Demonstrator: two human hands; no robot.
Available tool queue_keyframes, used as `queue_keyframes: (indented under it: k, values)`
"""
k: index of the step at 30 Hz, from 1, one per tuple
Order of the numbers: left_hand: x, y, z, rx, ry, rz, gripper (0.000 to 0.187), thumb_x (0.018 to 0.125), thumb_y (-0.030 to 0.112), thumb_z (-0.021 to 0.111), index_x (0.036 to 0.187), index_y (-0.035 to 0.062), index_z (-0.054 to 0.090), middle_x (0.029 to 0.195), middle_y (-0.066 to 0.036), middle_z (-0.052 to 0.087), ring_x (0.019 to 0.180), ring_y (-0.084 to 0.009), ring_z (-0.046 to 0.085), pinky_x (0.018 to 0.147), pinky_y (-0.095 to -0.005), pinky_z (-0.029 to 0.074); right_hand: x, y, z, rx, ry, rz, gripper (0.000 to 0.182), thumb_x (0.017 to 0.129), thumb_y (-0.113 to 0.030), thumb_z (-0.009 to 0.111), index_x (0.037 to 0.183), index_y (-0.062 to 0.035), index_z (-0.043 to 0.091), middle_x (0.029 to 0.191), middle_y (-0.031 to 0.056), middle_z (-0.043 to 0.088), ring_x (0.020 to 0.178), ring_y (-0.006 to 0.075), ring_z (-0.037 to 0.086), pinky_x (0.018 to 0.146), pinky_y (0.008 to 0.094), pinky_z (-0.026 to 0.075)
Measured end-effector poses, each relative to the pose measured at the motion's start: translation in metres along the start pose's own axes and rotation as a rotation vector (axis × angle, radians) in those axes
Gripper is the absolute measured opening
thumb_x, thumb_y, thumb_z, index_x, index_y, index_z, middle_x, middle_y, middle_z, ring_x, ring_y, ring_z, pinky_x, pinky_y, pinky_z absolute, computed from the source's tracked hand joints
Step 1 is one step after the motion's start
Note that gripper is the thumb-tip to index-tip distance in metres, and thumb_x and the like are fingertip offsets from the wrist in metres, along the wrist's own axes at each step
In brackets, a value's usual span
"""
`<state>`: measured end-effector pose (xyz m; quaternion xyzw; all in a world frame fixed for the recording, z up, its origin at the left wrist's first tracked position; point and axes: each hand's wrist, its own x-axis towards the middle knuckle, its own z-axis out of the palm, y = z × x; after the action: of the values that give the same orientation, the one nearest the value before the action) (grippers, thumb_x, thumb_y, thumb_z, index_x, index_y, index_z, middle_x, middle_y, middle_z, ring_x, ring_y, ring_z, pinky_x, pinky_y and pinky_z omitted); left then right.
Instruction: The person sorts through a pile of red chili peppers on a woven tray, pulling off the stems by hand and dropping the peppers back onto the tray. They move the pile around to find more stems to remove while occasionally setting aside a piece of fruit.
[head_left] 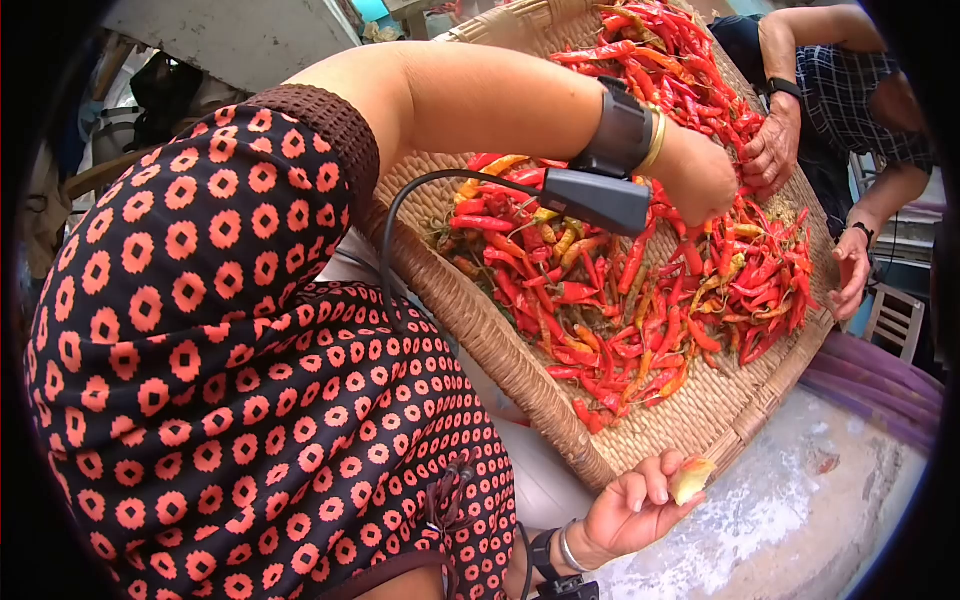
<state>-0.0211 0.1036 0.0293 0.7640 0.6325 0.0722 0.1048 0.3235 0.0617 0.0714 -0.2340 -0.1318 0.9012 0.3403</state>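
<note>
My left hand [697, 178] reaches over a woven basket tray [735, 395] and is down among the red chili peppers [640, 340]. Its back is toward me and its fingers are hidden, so what they touch does not show. Low in the view, by the tray's near corner, my right hand [632, 508] holds a small pale yellow piece of food [691, 480] with a reddish edge, possibly fruit, between thumb and fingers. Most peppers are red and wrinkled, some are yellowish, and many have stems.
Across the tray, another person's hand [773, 150] touches the peppers, and that person's other hand [851, 272] is beside the rim. Purple cloth [880, 385] lies beyond the tray's right end. Below is a worn pale concrete surface [790, 510]. A black cable [388, 240] runs from my wrist device.
</note>
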Motion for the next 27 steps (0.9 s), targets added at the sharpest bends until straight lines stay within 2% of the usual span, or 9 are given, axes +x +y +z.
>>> queue_keyframes:
  k: [5, 8, 11, 12, 15, 17, 18, 25, 27]
  values:
    - [0.010, -0.008, -0.028, -0.191, 0.201, 0.017, 0.021, 0.069, 0.026, 0.060, 0.082, 0.0118, 0.069, 0.077, -0.008, 0.065, 0.072, -0.0252, 0.062, 0.065, -0.0384, 0.048, 0.000, 0.001, 0.000, 0.002, -0.004, 0.004, 0.042, 0.091, -0.033, 0.048, 0.121, -0.0041, 0.040, 0.093, 0.0105, 0.043, 0.066, 0.0106, 0.048, 0.046, 0.0207, 0.040]
    - [0.022, -0.014, -0.039, -0.278, 0.493, -0.174, 0.022, 0.071, 0.030, 0.060, 0.082, 0.0136, 0.069, 0.076, -0.009, 0.065, 0.073, -0.0238, 0.063, 0.065, -0.0354, 0.050, -0.001, 0.001, 0.001, 0.007, -0.002, 0.003, 0.042, 0.092, -0.032, 0.047, 0.122, -0.0042, 0.039, 0.094, 0.0109, 0.044, 0.066, 0.0107, 0.048, 0.046, 0.0208, 0.040]
    - [0.026, -0.015, -0.032, -0.420, 0.604, -0.254, 0.025, 0.072, 0.033, 0.061, 0.084, 0.0135, 0.069, 0.077, -0.010, 0.065, 0.075, -0.0250, 0.063, 0.067, -0.0361, 0.050, -0.001, 0.001, 0.000, 0.009, 0.003, 0.005, 0.043, 0.092, -0.032, 0.047, 0.123, -0.0042, 0.038, 0.095, 0.0115, 0.045, 0.066, 0.0109, 0.048, 0.046, 0.0208, 0.040]
    - [0.030, -0.013, -0.020, -0.387, 0.756, -0.247, 0.022, 0.074, 0.029, 0.061, 0.082, 0.0090, 0.067, 0.069, -0.010, 0.063, 0.066, -0.0258, 0.062, 0.063, -0.0358, 0.049, 0.000, 0.001, -0.001, 0.006, 0.001, 0.006, 0.043, 0.092, -0.032, 0.047, 0.123, -0.0042, 0.038, 0.096, 0.0119, 0.045, 0.065, 0.0110, 0.048, 0.046, 0.0209, 0.040]
    - [0.020, 0.001, -0.002, -0.267, 0.476, -0.378, 0.033, 0.073, 0.033, 0.064, 0.092, 0.0054, 0.060, 0.079, -0.014, 0.063, 0.078, -0.0322, 0.061, 0.067, -0.0408, 0.049, 0.001, 0.001, -0.003, 0.002, -0.031, 0.016, 0.043, 0.092, -0.032, 0.047, 0.123, -0.0041, 0.038, 0.097, 0.0120, 0.046, 0.067, 0.0116, 0.048, 0.047, 0.0210, 0.040]
    - [0.013, 0.002, 0.016, -0.143, 0.226, -0.273, 0.040, 0.071, 0.035, 0.066, 0.097, 0.0054, 0.056, 0.082, -0.016, 0.062, 0.081, -0.0343, 0.060, 0.067, -0.0426, 0.049, 0.001, 0.001, -0.004, 0.016, -0.038, 0.020, 0.043, 0.092, -0.032, 0.047, 0.123, -0.0031, 0.038, 0.097, 0.0121, 0.046, 0.068, 0.0122, 0.048, 0.047, 0.0214, 0.040]
    - [0.009, 0.006, 0.022, -0.096, 0.178, -0.246, 0.040, 0.070, 0.033, 0.067, 0.098, 0.0063, 0.055, 0.078, -0.015, 0.061, 0.080, -0.0323, 0.061, 0.066, -0.0432, 0.049, 0.001, 0.001, -0.005, 0.028, -0.043, 0.023, 0.044, 0.092, -0.032, 0.047, 0.123, -0.0022, 0.037, 0.098, 0.0122, 0.046, 0.070, 0.0128, 0.048, 0.048, 0.0218, 0.041]
    - [0.003, 0.011, 0.054, 0.082, 0.218, -0.076, 0.024, 0.073, 0.020, 0.060, 0.093, 0.0069, 0.056, 0.085, -0.011, 0.058, 0.074, -0.0306, 0.061, 0.058, -0.0404, 0.050, 0.005, 0.001, -0.005, -0.095, 0.032, -0.041, 0.044, 0.092, -0.027, 0.048, 0.124, 0.0008, 0.036, 0.104, 0.0132, 0.047, 0.077, 0.0159, 0.050, 0.054, 0.0240, 0.044]
    - [0.003, 0.014, 0.054, 0.131, 0.120, 0.024, 0.017, 0.072, 0.016, 0.057, 0.086, 0.0070, 0.059, 0.081, -0.011, 0.057, 0.074, -0.0298, 0.062, 0.057, -0.0402, 0.049, 0.006, 0.003, 0.001, -0.179, 0.098, -0.095, 0.046, 0.091, -0.025, 0.049, 0.127, 0.0013, 0.034, 0.106, 0.0133, 0.048, 0.080, 0.0166, 0.050, 0.057, 0.0243, 0.046]
